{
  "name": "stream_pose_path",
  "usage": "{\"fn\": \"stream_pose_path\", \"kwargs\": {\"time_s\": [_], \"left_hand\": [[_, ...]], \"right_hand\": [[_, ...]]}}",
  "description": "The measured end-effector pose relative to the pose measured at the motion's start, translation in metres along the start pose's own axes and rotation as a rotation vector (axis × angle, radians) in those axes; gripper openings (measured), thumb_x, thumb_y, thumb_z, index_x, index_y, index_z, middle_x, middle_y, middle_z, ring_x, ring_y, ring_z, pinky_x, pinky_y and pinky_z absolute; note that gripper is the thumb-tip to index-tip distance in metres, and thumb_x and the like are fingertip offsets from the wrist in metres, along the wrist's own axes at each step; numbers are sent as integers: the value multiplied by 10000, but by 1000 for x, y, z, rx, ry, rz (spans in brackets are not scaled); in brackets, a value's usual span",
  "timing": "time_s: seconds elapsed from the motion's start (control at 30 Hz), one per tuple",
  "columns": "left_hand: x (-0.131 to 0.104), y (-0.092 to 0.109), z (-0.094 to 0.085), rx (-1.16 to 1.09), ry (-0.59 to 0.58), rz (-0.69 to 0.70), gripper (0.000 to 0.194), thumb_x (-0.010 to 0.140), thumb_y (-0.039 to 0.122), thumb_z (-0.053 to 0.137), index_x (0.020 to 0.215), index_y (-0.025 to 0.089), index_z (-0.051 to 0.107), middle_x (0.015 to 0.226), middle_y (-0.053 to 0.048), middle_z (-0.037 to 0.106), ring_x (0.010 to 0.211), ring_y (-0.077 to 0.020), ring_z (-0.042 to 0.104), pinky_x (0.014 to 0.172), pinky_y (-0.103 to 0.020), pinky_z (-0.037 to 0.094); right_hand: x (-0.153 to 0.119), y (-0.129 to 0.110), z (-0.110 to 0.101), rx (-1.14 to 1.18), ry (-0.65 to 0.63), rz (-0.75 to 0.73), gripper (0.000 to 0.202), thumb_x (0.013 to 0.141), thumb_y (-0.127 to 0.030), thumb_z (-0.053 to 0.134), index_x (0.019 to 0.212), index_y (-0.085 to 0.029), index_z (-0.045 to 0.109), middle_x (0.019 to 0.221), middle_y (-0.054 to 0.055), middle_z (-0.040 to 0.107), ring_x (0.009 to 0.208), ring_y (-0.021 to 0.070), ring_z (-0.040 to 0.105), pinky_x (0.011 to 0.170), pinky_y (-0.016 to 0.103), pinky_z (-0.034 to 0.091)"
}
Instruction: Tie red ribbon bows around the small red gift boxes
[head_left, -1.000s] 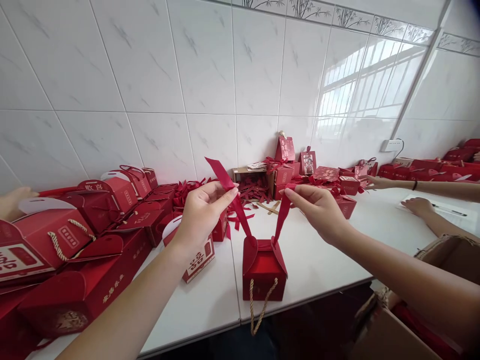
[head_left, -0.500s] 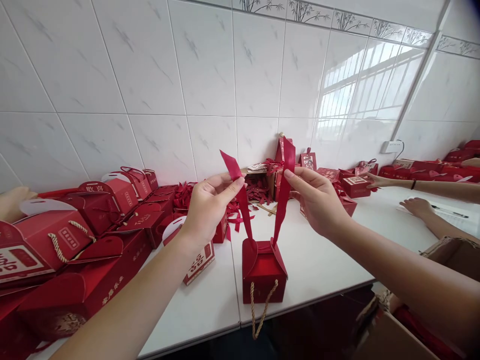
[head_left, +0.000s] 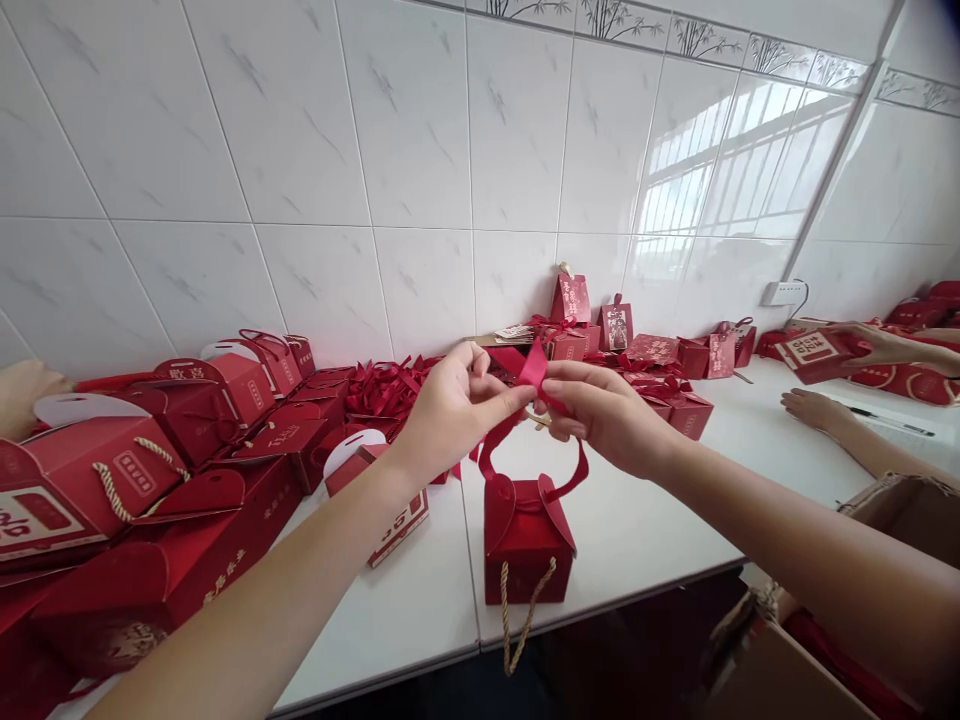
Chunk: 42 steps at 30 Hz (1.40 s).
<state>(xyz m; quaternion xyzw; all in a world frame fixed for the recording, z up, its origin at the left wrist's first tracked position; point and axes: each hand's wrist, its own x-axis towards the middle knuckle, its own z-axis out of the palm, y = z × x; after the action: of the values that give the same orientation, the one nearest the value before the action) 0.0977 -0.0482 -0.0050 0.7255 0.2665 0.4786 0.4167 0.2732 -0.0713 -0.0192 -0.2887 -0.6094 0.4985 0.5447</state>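
A small red box (head_left: 529, 545) stands upright at the table's front edge, its curved flaps folded together on top and a gold rope handle (head_left: 508, 640) hanging down its front. Red ribbon (head_left: 571, 480) rises from the top of the box in two strands, which cross above it. My left hand (head_left: 454, 405) pinches the ribbon from the left. From the right, my right hand (head_left: 600, 410) grips it near the crossing. Both hands are close together above the box, their fingertips nearly touching.
Red boxes (head_left: 247, 510) are piled on the left; another (head_left: 397, 520) lies beside my left forearm. Loose ribbons (head_left: 386, 390) and small boxes (head_left: 574, 295) line the wall. At right are a person's hands (head_left: 817, 412), a pen (head_left: 874, 414) and a cardboard carton (head_left: 825, 650).
My hands have come together, and the two ribbon strands, earlier held apart and upright, now cross and bow outward. At right, the other person's hand has moved a red box rightward and raised it.
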Motion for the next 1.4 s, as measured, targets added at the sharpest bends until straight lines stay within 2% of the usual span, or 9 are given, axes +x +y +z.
{"fn": "stream_pose_path", "kwargs": {"time_s": [0.2, 0.3, 0.47, 0.67, 0.9, 1.03, 1.13, 1.27, 1.4], "left_hand": [[-4, -7, -2, -96, -128, -95, 352, 703, 258, 726, 809, 216, 393, 647, 57, 594, 621, -111, 585, 586, -232, 418], [-6, -8, -7, -236, -144, -153, 275, 717, 213, 698, 868, 203, 468, 683, 45, 583, 674, -114, 586, 640, -244, 426], [-8, -9, -11, -352, -110, -289, 246, 697, 175, 692, 898, 187, 551, 727, 30, 590, 614, -98, 554, 592, -234, 410], [-11, -11, -8, -234, -135, -181, 386, 751, 205, 675, 1123, 216, 572, 772, 18, 625, 727, -113, 589, 694, -237, 451], [-20, -15, 0, 376, 38, 256, 334, 790, 283, 632, 1119, 237, 660, 836, -27, 691, 776, -174, 623, 810, -294, 471], [-19, -19, -4, 584, 73, 416, 217, 804, 271, 615, 996, 244, 712, 866, -42, 698, 784, -182, 616, 791, -277, 458], [-20, -21, -17, 748, 86, 465, 138, 827, 236, 574, 877, 230, 702, 781, -30, 661, 718, -167, 581, 715, -257, 435], [-28, -34, -50, 939, -50, 414, 237, 813, 63, 437, 755, 213, 611, 734, -10, 586, 696, -159, 529, 664, -253, 390], [-47, -63, -77, 1162, -371, 265, 328, 696, -77, 358, 622, 205, 510, 662, 1, 531, 646, -169, 482, 601, -273, 337]], "right_hand": [[-8, 6, -2, -191, -117, -91, 243, 850, -387, 586, 740, -177, 639, 695, -13, 612, 491, 66, 505, 506, 242, 441], [-10, 5, -6, -519, -155, -305, 192, 875, -321, 552, 879, -203, 703, 838, 41, 691, 709, 144, 640, 666, 299, 529], [-11, 7, -17, -1106, -163, -779, 270, 911, -189, 467, 1037, -237, 701, 988, 78, 708, 894, 185, 638, 770, 337, 530], [-11, 15, -23, -1298, -112, -924, 291, 900, -132, 472, 1079, -208, 687, 992, 86, 717, 946, 210, 628, 814, 376, 529], [-17, 23, -21, -990, 60, -660, 268, 884, -236, 521, 1092, -258, 689, 1067, 81, 696, 962, 212, 645, 805, 358, 539], [-21, 20, -24, -884, 200, -452, 228, 866, -327, 538, 914, -222, 734, 972, 77, 702, 874, 218, 649, 741, 335, 520], [-27, 14, -35, -990, 270, -306, 256, 839, -359, 539, 736, -192, 704, 795, 65, 684, 734, 206, 621, 635, 314, 468], [-42, 13, -63, -1350, 158, 28, 206, 777, -297, 535, 668, -194, 676, 730, 62, 686, 679, 217, 611, 598, 319, 421], [-59, 28, -88, -1683, -56, 520, 177, 693, -194, 540, 690, -176, 715, 725, 118, 701, 694, 294, 645, 584, 359, 421]]}}
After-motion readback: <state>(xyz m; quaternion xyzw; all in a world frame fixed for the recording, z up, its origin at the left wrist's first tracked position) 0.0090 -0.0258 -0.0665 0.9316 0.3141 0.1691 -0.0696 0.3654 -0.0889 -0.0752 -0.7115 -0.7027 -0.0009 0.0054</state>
